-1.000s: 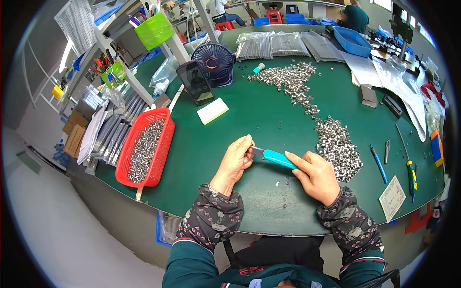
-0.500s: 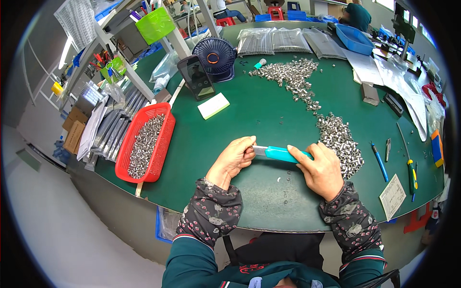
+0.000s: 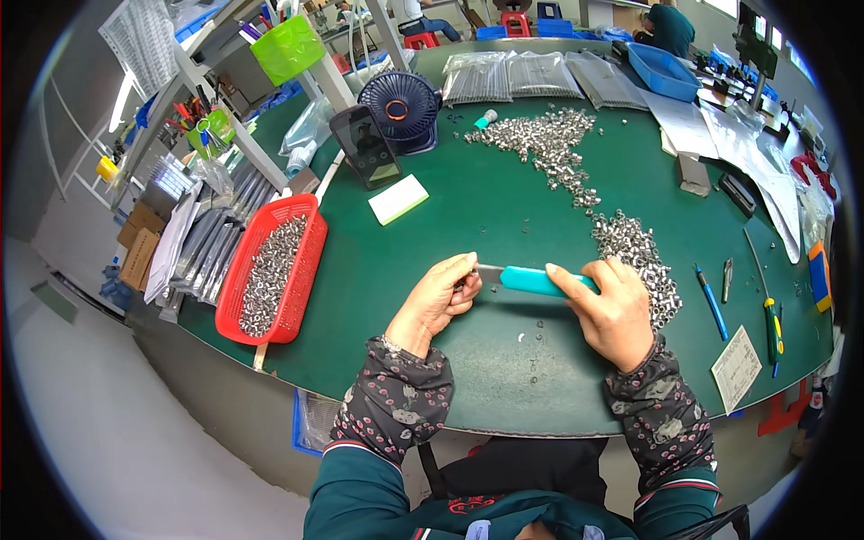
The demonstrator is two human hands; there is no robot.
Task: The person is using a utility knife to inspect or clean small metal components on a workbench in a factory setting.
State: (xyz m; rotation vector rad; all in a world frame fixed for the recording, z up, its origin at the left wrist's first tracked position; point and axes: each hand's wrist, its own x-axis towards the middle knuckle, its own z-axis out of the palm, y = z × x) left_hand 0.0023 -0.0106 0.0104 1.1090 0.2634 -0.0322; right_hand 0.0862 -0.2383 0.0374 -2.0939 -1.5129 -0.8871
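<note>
My right hand is closed around the teal handle of a knife, its thumb lying along the top. The blade points left and its tip reaches the fingers of my left hand. Those fingers are pinched on a small metal part, mostly covered by them, so its exact shape is unclear. Just beyond my right hand lies a heap of small silver metal sleeves. A second, wider heap of similar sleeves spreads farther back on the green table.
At the left, a red plastic basket holds many small metal pieces. Behind it stand a phone and a dark blue fan. A blue pen-like tool, a screwdriver and a paper slip lie at the right.
My right hand and the knife have shifted slightly to the right, and the knife sits flatter. My left hand has stayed almost in place, still pinching.
</note>
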